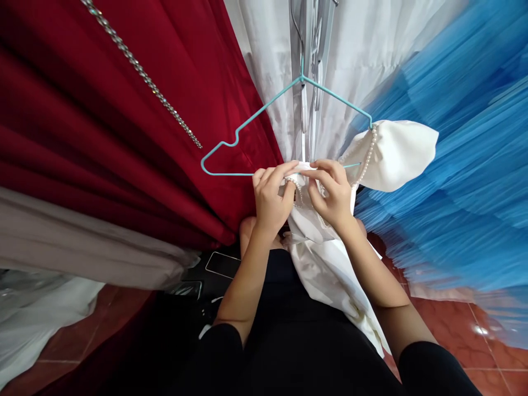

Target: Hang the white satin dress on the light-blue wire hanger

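Left hand (270, 198) and right hand (332, 195) meet at the turquoise hanger's (231, 144) lower bar — fingers of both pinched on the white garment's (330, 264) pearl-trimmed strap (305, 166).

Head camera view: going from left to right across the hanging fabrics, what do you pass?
Dark red dress with its sparkly strap → turquoise wire hanger → left hand → right hand, both pinching the white garment → its pearl strap → blue tulle dress.
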A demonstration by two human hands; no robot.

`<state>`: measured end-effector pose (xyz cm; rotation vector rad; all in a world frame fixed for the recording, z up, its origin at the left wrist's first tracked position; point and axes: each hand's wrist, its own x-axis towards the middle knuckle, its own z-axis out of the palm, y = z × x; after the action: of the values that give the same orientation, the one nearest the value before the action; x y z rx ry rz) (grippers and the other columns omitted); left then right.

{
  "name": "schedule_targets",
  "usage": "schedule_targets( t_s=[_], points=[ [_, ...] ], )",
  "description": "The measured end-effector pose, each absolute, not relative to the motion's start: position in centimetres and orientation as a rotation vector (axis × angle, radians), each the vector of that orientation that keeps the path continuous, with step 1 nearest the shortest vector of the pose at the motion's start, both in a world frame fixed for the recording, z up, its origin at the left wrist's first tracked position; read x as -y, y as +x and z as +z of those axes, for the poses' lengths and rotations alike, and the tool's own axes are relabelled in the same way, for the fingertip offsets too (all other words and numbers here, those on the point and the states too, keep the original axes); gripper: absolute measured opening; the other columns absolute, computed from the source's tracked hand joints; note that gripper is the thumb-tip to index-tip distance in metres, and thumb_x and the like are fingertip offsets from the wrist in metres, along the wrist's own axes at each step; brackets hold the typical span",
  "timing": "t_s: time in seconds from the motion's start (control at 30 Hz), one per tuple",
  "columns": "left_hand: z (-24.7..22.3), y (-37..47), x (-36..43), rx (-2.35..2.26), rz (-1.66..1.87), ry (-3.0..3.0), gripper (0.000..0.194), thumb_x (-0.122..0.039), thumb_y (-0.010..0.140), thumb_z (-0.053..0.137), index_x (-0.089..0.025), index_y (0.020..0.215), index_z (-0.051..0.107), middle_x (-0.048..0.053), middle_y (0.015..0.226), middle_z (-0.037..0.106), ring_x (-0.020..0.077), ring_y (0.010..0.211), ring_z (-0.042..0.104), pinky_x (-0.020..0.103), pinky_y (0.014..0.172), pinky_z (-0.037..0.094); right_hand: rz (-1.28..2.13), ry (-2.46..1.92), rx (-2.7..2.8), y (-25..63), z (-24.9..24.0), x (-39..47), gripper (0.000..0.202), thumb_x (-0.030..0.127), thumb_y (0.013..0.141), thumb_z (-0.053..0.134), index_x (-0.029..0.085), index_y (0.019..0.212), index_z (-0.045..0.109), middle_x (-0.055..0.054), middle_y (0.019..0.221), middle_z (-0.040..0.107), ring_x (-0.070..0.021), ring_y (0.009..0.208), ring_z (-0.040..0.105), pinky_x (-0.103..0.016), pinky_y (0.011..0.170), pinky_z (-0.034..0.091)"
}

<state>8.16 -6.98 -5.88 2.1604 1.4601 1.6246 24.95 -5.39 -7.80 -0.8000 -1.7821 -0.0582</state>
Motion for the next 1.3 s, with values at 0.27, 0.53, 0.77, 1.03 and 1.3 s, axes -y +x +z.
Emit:
schedule_targets(
  t_s=[0.27, 0.53, 0.77, 1.03, 1.3],
  points=[
    [-6.0, 7.2, 6.9, -1.459, 1.615, 2.262, 0.027, -0.013, 0.098, 0.059, -0.029, 0.102, 0.08, 0.0, 0.106, 0.086, 0.0262, 0.099, 0.074, 0.047, 0.107, 0.045, -0.432, -0.938, 1.401, 31.5, -5.1, 2.7, 0.036, 0.029, 0.098, 0.069, 0.029, 0.134, 0.075, -0.014, 0.136, 0.073, -0.0346, 0.137, 0.065, -0.063, 0.115, 0.054],
    [-4.9, 4.9, 6.8, -1.539, 1.475, 2.376, 0.03, -0.011, 0.098, 0.055, -0.027, 0.101, 0.081, 0.001, 0.106, 0.086, 0.0247, 0.098, 0.072, 0.046, 0.107, 0.042, -0.08, -1.229, 1.26, 37.1, -3.9, -0.8, 0.016, 0.024, 0.102, 0.058, 0.024, 0.101, 0.075, -0.004, 0.088, 0.074, -0.0146, 0.069, 0.055, -0.036, 0.07, 0.05],
    [-5.3, 5.8, 6.6, -1.406, 1.474, 2.414, 0.039, -0.005, 0.099, 0.051, -0.025, 0.113, 0.082, 0.002, 0.113, 0.085, 0.0242, 0.1, 0.072, 0.044, 0.102, 0.043, -0.331, -1.063, 1.239, 36.7, -8.8, 3.9, 0.011, 0.034, 0.096, 0.071, 0.023, 0.094, 0.073, -0.007, 0.097, 0.067, -0.0235, 0.093, 0.067, -0.045, 0.083, 0.06],
    [-5.8, 6.8, 6.3, -1.381, 1.472, 2.35, 0.036, -0.01, 0.1, 0.052, -0.026, 0.115, 0.08, 0.003, 0.117, 0.085, 0.025, 0.112, 0.075, 0.049, 0.115, 0.048, 0.059, -0.94, 1.868, 28.9, -7.3, 5.0, 0.028, 0.028, 0.102, 0.065, 0.027, 0.129, 0.075, -0.004, 0.107, 0.069, -0.0135, 0.076, 0.06, -0.03, 0.068, 0.053],
    [-10.5, 3.1, 9.1, -1.279, 2.025, 1.958, 0.03, -0.019, 0.092, 0.065, -0.022, 0.12, 0.074, 0.003, 0.098, 0.074, 0.0201, 0.09, 0.074, 0.034, 0.082, 0.06, 0.0, -0.801, 1.654, 27.4, -8.9, 3.2, 0.036, 0.014, 0.1, 0.052, 0.028, 0.115, 0.081, -0.003, 0.097, 0.068, -0.0171, 0.088, 0.068, -0.034, 0.08, 0.059]
  ],
)
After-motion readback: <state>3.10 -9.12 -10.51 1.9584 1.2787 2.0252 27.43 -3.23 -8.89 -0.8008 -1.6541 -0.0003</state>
